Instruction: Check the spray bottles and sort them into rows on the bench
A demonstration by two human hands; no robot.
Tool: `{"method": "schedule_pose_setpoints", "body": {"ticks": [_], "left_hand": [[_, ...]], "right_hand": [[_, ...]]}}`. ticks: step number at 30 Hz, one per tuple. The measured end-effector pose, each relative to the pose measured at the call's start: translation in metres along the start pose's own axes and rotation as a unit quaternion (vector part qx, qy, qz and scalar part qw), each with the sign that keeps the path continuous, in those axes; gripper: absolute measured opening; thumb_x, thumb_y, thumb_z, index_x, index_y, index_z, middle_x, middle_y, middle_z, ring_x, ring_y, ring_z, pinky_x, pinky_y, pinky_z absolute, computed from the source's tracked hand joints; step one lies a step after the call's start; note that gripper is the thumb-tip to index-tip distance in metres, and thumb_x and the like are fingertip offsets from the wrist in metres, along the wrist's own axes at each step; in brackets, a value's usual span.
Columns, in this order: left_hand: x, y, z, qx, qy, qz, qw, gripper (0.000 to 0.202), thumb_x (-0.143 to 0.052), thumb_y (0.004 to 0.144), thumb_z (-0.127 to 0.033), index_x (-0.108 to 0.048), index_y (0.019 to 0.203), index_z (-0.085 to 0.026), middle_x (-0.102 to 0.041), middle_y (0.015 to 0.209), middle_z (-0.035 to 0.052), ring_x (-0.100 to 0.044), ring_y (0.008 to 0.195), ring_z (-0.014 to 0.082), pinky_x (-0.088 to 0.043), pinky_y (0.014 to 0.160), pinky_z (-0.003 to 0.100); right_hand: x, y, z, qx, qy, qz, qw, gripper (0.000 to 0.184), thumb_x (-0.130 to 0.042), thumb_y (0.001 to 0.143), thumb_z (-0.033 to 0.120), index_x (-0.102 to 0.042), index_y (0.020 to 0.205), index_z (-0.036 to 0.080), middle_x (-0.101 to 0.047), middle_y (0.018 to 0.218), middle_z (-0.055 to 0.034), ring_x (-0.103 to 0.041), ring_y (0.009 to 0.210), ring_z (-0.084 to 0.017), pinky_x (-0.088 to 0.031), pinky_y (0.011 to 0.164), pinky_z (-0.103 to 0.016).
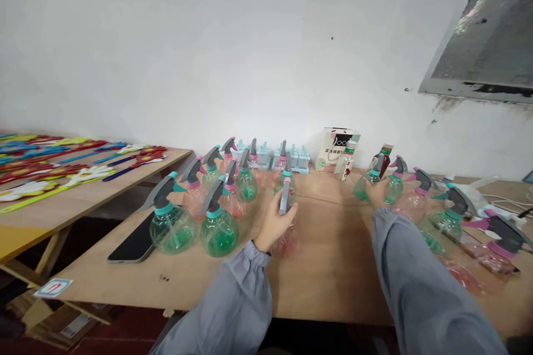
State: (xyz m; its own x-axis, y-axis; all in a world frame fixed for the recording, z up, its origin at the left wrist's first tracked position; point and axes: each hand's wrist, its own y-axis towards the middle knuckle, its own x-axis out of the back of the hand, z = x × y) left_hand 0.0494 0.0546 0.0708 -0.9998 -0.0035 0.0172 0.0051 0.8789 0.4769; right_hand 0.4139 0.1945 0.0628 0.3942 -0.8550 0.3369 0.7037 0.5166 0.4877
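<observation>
My left hand [275,223] is wrapped round the grey trigger head of a pink spray bottle [286,239] that stands on the wooden table [328,266]. My right hand [378,193] reaches further back and is closed on a green spray bottle [363,187] with a grey trigger. Both arms wear grey sleeves. Several more green and pink spray bottles stand in a cluster to the left, such as a green one [219,232], and in a row to the right, such as a pink one [495,247].
A black phone [134,243] lies flat at the table's left end. Against the white wall stand light blue ice-pop moulds [291,158], a small carton [336,148] and a dark red bottle [383,158]. A second table [45,208] on the left carries colourful hand-shaped clappers.
</observation>
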Motion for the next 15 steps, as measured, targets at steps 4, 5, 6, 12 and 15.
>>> {"method": "schedule_pose_setpoints", "body": {"ticks": [4,5,6,12,15], "left_hand": [[0.007,0.004,-0.001,-0.009,-0.009,-0.01,1.0,0.038,-0.069,0.077,-0.032,-0.067,0.112,-0.019,-0.072,0.113,0.0082,-0.068,0.1,0.0212,-0.053,0.093,0.036],[0.009,0.005,-0.001,-0.005,-0.016,-0.008,1.0,0.037,-0.07,0.075,-0.032,-0.068,0.109,-0.019,-0.072,0.11,0.0078,-0.068,0.102,0.0215,-0.053,0.094,0.036],[0.011,0.007,-0.003,0.0,-0.025,-0.002,1.0,0.035,-0.071,0.074,-0.031,-0.068,0.106,-0.018,-0.073,0.107,0.007,-0.068,0.102,0.0213,-0.052,0.094,0.035],[0.019,0.009,-0.022,0.028,-0.051,0.016,0.998,0.025,-0.074,0.074,-0.038,-0.07,0.089,-0.019,-0.073,0.097,0.0024,-0.067,0.09,0.016,-0.053,0.078,0.025],[0.017,0.006,-0.029,0.067,-0.04,-0.018,0.997,0.033,-0.07,0.075,-0.051,-0.065,0.069,-0.019,-0.069,0.074,0.0022,-0.066,0.074,0.0162,-0.052,0.065,0.025]], "right_hand": [[0.005,-0.037,-0.008,0.049,0.026,-0.006,0.998,0.072,-0.068,0.073,0.055,-0.048,0.124,0.009,-0.049,0.125,-0.0259,-0.044,0.121,-0.037,-0.034,0.103,-0.05],[0.007,-0.052,-0.011,0.066,0.036,0.0,0.997,0.072,-0.067,0.071,0.058,-0.049,0.122,0.011,-0.049,0.123,-0.0222,-0.045,0.12,-0.036,-0.035,0.104,-0.05],[0.01,-0.068,-0.014,0.086,0.052,0.008,0.995,0.072,-0.067,0.069,0.061,-0.051,0.121,0.014,-0.049,0.121,-0.0186,-0.046,0.119,-0.035,-0.035,0.105,-0.051],[0.03,-0.152,-0.012,0.162,0.122,0.051,0.978,0.064,-0.063,0.071,0.065,-0.054,0.113,0.017,-0.05,0.104,-0.0089,-0.051,0.109,-0.03,-0.042,0.101,-0.051],[0.035,-0.169,-0.003,0.169,0.136,0.066,0.974,0.059,-0.064,0.072,0.062,-0.055,0.11,0.018,-0.052,0.102,-0.0083,-0.052,0.106,-0.029,-0.044,0.098,-0.05]]}}
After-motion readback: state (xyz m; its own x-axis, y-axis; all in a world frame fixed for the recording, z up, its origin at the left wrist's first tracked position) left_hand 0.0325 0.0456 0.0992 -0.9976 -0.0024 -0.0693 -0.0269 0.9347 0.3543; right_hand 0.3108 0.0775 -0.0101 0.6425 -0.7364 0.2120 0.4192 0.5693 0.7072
